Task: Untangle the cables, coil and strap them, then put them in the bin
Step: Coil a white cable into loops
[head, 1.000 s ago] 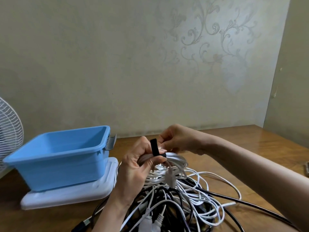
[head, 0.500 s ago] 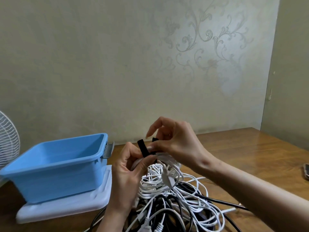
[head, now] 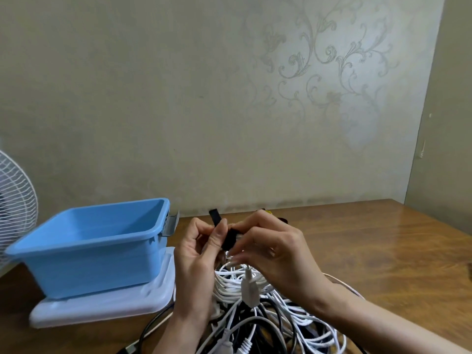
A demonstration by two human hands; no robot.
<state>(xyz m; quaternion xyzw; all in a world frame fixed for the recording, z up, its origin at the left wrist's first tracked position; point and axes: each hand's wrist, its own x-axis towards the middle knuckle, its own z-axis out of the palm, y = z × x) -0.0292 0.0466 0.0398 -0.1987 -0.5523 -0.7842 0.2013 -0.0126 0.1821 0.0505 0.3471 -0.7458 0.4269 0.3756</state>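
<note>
both hands pinching the black strap (head: 228, 240) at the white coil (head: 233, 278)
left hand (head: 196, 254): thumb clamps the strap's free end, tip sticking up. right hand (head: 275, 254): fingertips grip the wrapped part. coil hangs under my fingers, just above the cable tangle (head: 283, 325) on the table (head: 383, 251). blue bin (head: 97, 241) sits left of my hands, on a white lid (head: 107, 302).

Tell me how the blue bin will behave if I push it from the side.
Probably light: the bin looks like thin plastic, and no contents show inside. It likely slides rather than tips, being wide and low. It stands on its smooth white lid, so it may skid off, or drag the lid along the table.
</note>
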